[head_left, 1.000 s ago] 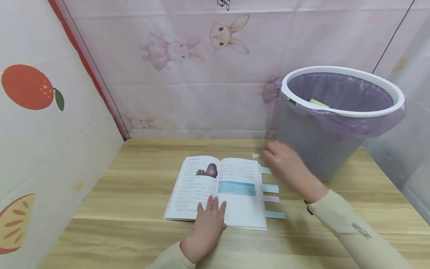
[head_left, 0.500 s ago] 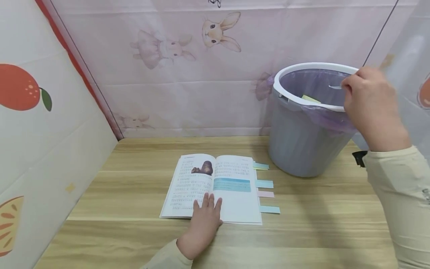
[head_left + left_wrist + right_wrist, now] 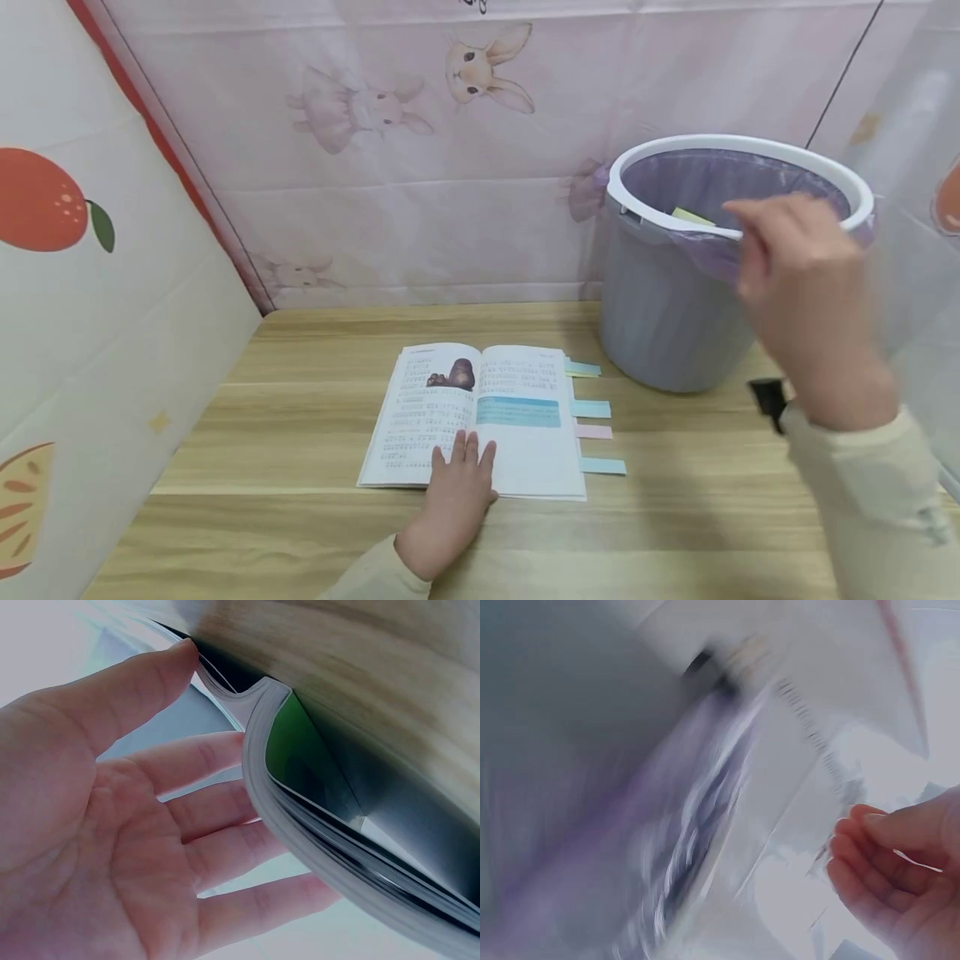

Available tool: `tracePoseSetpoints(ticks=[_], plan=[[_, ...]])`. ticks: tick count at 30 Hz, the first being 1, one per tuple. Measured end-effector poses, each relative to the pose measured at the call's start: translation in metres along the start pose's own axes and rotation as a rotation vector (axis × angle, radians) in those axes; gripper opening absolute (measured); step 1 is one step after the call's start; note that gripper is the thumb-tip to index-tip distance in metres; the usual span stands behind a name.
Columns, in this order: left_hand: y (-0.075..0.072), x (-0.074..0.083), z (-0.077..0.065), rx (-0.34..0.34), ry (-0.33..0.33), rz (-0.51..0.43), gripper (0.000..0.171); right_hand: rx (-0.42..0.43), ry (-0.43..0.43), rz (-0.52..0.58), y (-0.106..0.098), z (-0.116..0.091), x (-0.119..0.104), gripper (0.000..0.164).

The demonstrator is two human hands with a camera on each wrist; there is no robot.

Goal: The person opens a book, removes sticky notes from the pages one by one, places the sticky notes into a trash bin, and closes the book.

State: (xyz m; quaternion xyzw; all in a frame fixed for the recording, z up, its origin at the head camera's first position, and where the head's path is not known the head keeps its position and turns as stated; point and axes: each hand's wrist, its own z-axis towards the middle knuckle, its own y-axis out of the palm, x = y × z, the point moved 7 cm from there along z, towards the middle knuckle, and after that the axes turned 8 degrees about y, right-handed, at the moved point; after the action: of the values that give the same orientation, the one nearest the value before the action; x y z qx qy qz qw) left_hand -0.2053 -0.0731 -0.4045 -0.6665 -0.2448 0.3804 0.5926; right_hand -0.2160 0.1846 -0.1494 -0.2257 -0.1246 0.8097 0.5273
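Note:
An open book (image 3: 534, 462) lies flat on the wooden table. Across its lower middle, near the spine, my left hand (image 3: 453, 500) rests with spread fingers. In the left wrist view those fingers lie over the pages (image 3: 262, 750) and the thumb is at the book's near edge. Blue tabs (image 3: 591, 409) and a pink tab (image 3: 594, 432) stick out from the right side. My right hand (image 3: 810, 292) is in front of the grey bin (image 3: 667, 325), blurred, fingers loosely curled. Nothing shows between its fingertips (image 3: 847, 832) in the right wrist view.
The bin has a white rim (image 3: 622, 187) and a purple liner (image 3: 712, 254); a yellow slip (image 3: 692, 217) shows inside. Behind the table (image 3: 300, 417) hangs a pink sheet (image 3: 420, 217) with rabbit prints. A white sheet with fruit prints (image 3: 45, 200) borders the left.
My right hand went from beside the tabs up over the bin with a pale slip, which no longer shows at its fingers. Now it has come down toward me. My left hand stays put.

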Motion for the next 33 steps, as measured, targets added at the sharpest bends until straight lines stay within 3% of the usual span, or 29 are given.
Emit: tracePoseSetpoints(ticks=[2,4,7,10,11,13,16,19,29,33], plan=[[0.000,-0.001,0.000,0.016,-0.006,0.003,0.059,0.013,0.001,0.080,0.015,-0.020,-0.010,0.017],[-0.001,-0.002,0.000,0.031,-0.007,0.005,0.059,-0.073,0.053,0.168,0.046,-0.041,-0.008,0.015],[0.000,-0.002,0.000,0.020,-0.007,-0.013,0.059,-0.453,0.261,0.329,0.116,-0.077,0.010,0.016],[0.003,-0.001,0.000,-0.007,-0.009,-0.015,0.059,-0.832,0.532,0.370,0.182,-0.120,0.034,0.026],[0.003,0.000,0.000,-0.015,-0.009,-0.018,0.059,-0.923,0.605,0.380,0.199,-0.133,0.040,0.029],[0.004,0.001,-0.001,-0.032,-0.008,-0.017,0.059,-1.016,0.718,0.377,0.223,-0.152,0.051,0.033],[0.004,0.003,0.000,-0.052,-0.007,-0.010,0.059,-1.060,0.853,0.398,0.243,-0.170,0.060,0.035],[0.003,0.002,0.000,-0.062,-0.012,0.010,0.060,-1.068,0.925,0.437,0.251,-0.176,0.060,0.038],[-0.001,0.001,-0.001,-0.043,-0.013,0.030,0.059,-1.019,1.059,0.479,0.245,-0.181,0.060,0.042],[0.001,0.000,0.000,-0.045,-0.019,0.001,0.059,-1.041,1.018,0.462,0.239,-0.185,0.053,0.045]])
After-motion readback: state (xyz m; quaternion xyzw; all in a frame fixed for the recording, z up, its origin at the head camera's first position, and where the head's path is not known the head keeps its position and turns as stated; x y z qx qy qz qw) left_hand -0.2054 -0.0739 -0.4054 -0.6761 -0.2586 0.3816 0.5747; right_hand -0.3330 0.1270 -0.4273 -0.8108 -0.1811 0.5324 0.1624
